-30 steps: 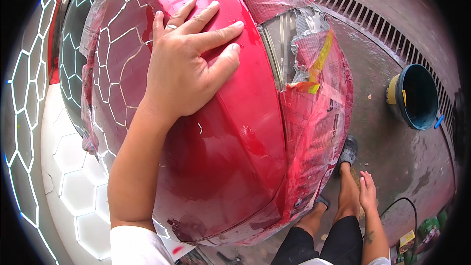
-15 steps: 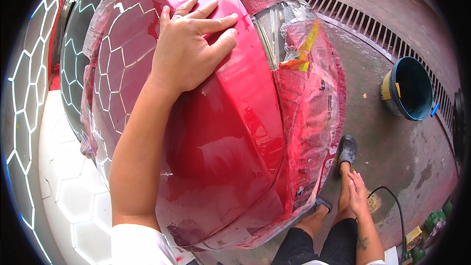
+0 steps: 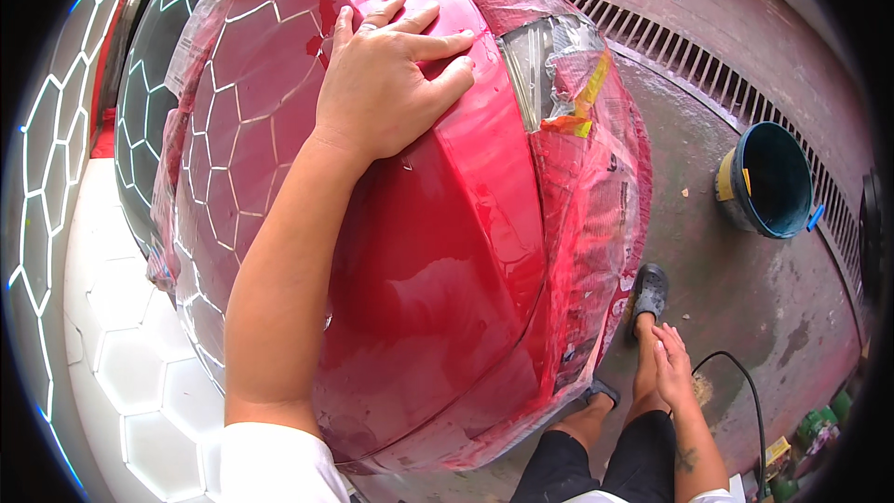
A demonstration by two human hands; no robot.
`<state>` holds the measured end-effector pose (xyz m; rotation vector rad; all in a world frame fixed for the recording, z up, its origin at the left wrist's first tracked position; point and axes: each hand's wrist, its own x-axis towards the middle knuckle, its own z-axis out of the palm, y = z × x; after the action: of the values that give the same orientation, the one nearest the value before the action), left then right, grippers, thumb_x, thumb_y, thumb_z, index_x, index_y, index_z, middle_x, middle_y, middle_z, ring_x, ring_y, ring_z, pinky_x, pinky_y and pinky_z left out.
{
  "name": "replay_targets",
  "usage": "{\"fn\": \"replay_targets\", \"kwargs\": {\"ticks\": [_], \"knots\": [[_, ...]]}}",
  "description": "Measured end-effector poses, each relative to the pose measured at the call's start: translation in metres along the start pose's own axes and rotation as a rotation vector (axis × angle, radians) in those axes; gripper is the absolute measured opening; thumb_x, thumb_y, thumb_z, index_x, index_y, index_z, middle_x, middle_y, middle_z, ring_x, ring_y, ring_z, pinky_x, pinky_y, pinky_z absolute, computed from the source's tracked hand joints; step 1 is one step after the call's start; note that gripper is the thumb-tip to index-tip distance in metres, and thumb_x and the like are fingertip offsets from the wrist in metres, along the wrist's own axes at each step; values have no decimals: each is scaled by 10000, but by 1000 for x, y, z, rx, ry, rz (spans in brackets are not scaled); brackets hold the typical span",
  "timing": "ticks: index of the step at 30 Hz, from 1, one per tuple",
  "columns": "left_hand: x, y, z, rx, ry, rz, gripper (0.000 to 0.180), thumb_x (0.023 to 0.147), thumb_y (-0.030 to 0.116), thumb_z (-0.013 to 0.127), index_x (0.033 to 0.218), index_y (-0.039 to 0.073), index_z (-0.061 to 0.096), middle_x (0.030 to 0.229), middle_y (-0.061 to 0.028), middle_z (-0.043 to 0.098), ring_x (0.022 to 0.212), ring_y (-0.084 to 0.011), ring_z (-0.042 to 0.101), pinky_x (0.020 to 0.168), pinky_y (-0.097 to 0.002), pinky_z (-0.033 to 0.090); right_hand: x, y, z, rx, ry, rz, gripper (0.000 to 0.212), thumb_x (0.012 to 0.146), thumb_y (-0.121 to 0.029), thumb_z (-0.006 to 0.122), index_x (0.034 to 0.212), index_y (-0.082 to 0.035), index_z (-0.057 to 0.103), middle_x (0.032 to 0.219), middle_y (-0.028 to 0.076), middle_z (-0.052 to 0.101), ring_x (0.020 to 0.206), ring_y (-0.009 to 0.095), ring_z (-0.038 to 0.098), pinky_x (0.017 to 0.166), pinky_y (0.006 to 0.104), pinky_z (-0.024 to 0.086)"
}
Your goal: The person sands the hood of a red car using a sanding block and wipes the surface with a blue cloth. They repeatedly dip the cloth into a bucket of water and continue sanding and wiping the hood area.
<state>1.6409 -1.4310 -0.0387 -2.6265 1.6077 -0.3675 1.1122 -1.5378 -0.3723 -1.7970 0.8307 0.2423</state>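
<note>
My left hand (image 3: 396, 84) lies palm down on a glossy, wet-looking red car body panel (image 3: 438, 233), its fingers spread and pointing away from me. A ring shows on one finger. Whether anything lies under the palm is hidden. Just right of the fingertips is a lamp (image 3: 529, 79), partly covered by plastic film and yellow tape (image 3: 592, 88). Red-stained masking paper (image 3: 596, 214) wraps the panel's right side. Down at the lower right, my right hand (image 3: 672, 363) hangs beside my leg, apart from the car, its fingers stretched out and holding nothing visible.
A dark bucket (image 3: 773, 177) with a blue piece at its rim stands on the wet floor at right. Behind it runs a metal drain grate (image 3: 680, 51). A black hose (image 3: 752, 382) curves near my right hand. Green containers (image 3: 819, 433) sit at the lower right.
The view has shifted slightly, so the car's upper part and my left hand appear farther right and the bucket a little lower. Both hands keep nearly the same pose.
</note>
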Motion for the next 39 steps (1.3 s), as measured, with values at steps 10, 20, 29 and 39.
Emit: {"fn": "replay_targets", "kwargs": {"ticks": [10,20,29,39], "knots": [[-36,43,-15,55,17,14,537,982,497,719,1419,194,785,1567,-149,680,1556,-418,504,1317,-737,225,-16,-60,-20,-9,-20,-47,522,1157,-310,582,1626,-81,581,1678,238,562,1637,399,433,1331,469,361],[-217,175,-65,-57,-363,-123,705,1035,619,652,1588,182,669,1810,-138,411,1743,-423,152,1316,-786,125,0,-208,-110,211,-110,-155,478,1173,-315,566,1556,-39,643,1560,243,663,1557,359,543,1306,444,399],[-330,213,-92,-442,-71,-441,436,1029,455,734,1384,212,807,1624,-193,613,1559,-492,489,1281,-692,345,-2,-446,-198,829,250,-549,587,1223,-484,462,1707,-156,508,1787,25,456,1663,218,359,1271,524,354],[-551,232,-131,-488,245,-628,222,944,241,820,1137,141,866,1409,-242,731,1387,-527,606,1233,-586,469,-456,-706,-301,179,1428,-2147,443,1235,-292,480,1550,-31,650,1402,44,703,1142,99,542,1022,292,436]]}}
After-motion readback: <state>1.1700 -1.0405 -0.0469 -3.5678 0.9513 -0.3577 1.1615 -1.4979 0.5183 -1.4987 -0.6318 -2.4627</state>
